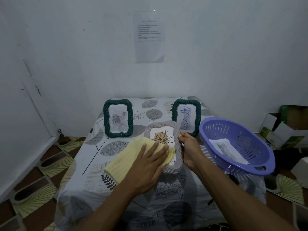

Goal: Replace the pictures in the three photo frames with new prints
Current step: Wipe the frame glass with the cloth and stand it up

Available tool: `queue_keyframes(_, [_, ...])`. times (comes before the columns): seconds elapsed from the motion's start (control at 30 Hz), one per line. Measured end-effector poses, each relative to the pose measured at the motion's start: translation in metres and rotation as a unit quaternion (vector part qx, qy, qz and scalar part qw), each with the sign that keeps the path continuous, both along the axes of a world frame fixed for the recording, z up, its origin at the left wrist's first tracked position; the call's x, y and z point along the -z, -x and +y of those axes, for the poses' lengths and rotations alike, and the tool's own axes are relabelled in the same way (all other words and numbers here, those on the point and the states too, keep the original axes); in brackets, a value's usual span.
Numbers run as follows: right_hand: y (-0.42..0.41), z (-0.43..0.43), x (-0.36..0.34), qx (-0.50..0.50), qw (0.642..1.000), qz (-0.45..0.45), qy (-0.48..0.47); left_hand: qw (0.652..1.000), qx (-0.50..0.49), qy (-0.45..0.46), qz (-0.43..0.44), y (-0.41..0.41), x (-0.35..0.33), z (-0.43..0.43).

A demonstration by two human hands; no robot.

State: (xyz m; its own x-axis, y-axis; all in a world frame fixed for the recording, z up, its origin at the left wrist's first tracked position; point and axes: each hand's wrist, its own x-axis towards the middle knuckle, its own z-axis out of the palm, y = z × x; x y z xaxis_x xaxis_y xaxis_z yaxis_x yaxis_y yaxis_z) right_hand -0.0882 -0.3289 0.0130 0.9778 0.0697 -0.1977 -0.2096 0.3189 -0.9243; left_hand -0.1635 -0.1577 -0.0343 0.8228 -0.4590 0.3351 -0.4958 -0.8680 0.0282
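While the left hand (pixel 148 165) lies flat, fingers straight and slightly spread, pressing a ribbed yellow cloth (pixel 126 157) onto a pale grey rope-rimmed photo frame (pixel 176 130), the right hand (pixel 190 150) grips that frame's right edge with curled fingers. The frame rests tilted at mid-table on the leaf-patterned tablecloth (pixel 93 147). Behind it stand upright the left dark green rope-rimmed frame (pixel 118 119), showing roses, and the right dark green frame (pixel 186 117), showing a blue scribble. Just right, a purple slotted plastic basket (pixel 233 121) holds a cat print (pixel 225 149).

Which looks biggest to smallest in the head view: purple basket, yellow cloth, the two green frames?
1. purple basket
2. yellow cloth
3. left green frame and right green frame: alike, unranked; both stand farther from the camera.
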Motion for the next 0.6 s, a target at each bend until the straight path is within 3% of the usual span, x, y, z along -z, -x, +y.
queue_keyframes(0.17, [0.006, 0.006, 0.004, -0.019, 1.0, 0.003, -0.019, 0.999, -0.045, 0.026, 0.008, -0.008, -0.014, -0.011])
queue_keyframes(0.37, [0.0, -0.008, 0.0, 0.016, 0.999, 0.016, -0.033, 0.999, 0.042, -0.01, -0.005, 0.007, 0.001, -0.001])
queue_keyframes(0.6, [0.006, -0.001, 0.002, 0.012, 1.0, 0.022, -0.008, 0.994, -0.112, -0.004, -0.012, -0.021, -0.017, 0.015])
